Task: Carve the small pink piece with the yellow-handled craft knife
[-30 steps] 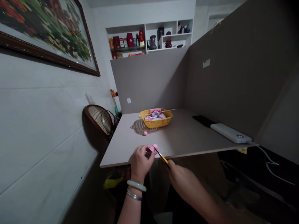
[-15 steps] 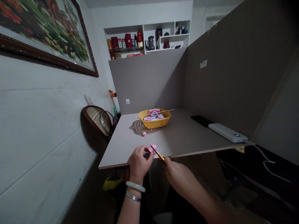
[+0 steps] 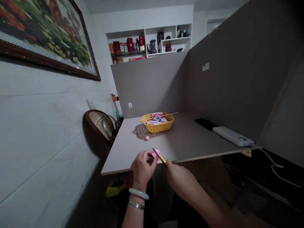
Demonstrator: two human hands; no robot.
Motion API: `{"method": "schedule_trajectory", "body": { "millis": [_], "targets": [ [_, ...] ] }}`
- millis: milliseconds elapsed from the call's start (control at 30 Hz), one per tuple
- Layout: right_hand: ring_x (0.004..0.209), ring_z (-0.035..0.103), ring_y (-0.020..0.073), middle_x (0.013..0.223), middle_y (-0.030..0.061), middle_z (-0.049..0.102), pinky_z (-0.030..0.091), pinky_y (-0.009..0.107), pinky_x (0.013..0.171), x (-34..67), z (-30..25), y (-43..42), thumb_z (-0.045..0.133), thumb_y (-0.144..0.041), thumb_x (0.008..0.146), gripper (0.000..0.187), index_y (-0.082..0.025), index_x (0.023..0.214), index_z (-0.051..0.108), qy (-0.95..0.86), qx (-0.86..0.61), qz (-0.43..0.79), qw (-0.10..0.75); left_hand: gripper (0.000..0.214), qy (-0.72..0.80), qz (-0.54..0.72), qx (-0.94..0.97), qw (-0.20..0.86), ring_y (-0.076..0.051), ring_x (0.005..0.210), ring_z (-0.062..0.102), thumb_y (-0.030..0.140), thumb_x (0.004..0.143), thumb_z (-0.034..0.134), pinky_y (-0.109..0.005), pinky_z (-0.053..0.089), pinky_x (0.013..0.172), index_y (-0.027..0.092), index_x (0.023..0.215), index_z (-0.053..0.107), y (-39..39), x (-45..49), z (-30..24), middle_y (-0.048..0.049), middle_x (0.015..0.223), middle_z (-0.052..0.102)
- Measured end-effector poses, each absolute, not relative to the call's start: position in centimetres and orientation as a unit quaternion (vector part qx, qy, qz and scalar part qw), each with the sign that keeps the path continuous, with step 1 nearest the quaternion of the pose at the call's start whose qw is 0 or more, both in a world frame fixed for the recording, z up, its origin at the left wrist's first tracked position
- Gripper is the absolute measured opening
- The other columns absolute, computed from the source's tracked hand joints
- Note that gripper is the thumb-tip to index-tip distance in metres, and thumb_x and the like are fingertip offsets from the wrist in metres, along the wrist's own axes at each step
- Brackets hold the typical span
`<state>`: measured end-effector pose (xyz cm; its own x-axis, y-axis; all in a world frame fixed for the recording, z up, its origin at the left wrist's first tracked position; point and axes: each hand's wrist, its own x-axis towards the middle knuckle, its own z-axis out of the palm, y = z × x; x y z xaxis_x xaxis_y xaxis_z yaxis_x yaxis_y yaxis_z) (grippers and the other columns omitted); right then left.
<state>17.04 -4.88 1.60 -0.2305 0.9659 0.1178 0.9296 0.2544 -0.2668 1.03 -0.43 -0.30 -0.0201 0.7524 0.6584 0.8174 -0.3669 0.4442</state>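
My left hand (image 3: 142,167) is closed round a small pink lump (image 3: 155,154) at the near edge of the grey table (image 3: 185,142). My right hand (image 3: 177,177) grips a thin tool with a yellow handle and dark tip (image 3: 159,156). The tip lies against the pink lump. Two bangles sit on my left wrist. Farther out on the table lies a small pink ball (image 3: 147,138), just in front of a yellow basket (image 3: 157,122) that holds pink and white packets. A thin stick rests across the basket's rim.
A white power bank (image 3: 233,136) and a black phone (image 3: 206,123) lie along the right partition. A brown chair (image 3: 99,124) stands left of the table, by the wall. Grey partitions close the back and right sides. White cables trail at the lower right.
The tool's tip has shifted slightly up and left across the pink lump. Both hands stay at the table's near edge. The camera has tilted a little.
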Motion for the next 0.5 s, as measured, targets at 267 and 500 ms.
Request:
{"method": "schedule_trajectory", "body": {
  "millis": [267,500],
  "targets": [
    [0.072,0.069,0.0191,0.078,0.0069,0.07,0.026,0.025,0.052,17.7,0.0,-6.1,0.03,-0.014,0.094,0.022,-0.019,0.087,0.051,-0.776,-0.6,0.106,0.163,0.014,-0.563,-0.436,-0.701,0.032,-0.015,0.073,0.058,0.036,0.084,0.057,-0.026,0.043,0.066,0.022,0.083,0.06,-0.6,1.1,-0.1,-0.0002,0.08,0.063],
    [0.068,0.069,0.0205,0.078,0.0072,0.07,0.022,0.026,0.049,16.9,0.7,-4.6,0.033,-0.019,0.095,0.019,-0.019,0.092,0.052,-0.782,-0.601,0.064,0.152,0.013,-0.563,-0.445,-0.695,0.036,-0.015,0.072,0.058,0.034,0.082,0.059,-0.026,0.043,0.065,0.022,0.085,0.061,-0.5,1.0,-0.2,-0.0014,0.08,0.064]
  ]
}}
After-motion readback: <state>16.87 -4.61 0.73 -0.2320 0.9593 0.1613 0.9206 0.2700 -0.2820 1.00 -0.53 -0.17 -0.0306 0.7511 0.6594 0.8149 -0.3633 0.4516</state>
